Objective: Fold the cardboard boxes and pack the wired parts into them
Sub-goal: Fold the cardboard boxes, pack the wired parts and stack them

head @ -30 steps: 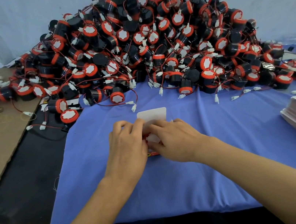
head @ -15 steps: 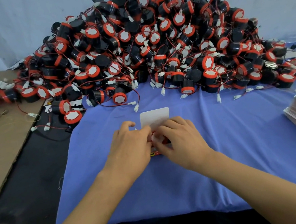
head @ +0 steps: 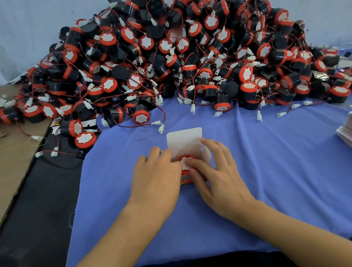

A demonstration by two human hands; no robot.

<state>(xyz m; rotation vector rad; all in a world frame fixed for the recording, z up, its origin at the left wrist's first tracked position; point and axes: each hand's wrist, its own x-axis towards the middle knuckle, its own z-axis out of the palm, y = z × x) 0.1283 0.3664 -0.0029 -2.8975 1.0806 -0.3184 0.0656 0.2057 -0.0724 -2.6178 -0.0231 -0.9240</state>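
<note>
Fingers of the right hand curl round the right side of the small cardboard box, while its thumb presses on the wired part sitting inside. The left hand grips the left side with curled fingers. So the box stands between the 2 hands on the blue cloth of the bench. Its open white flap points away from the person, so closing probably means folding it back toward the fingers.
</note>
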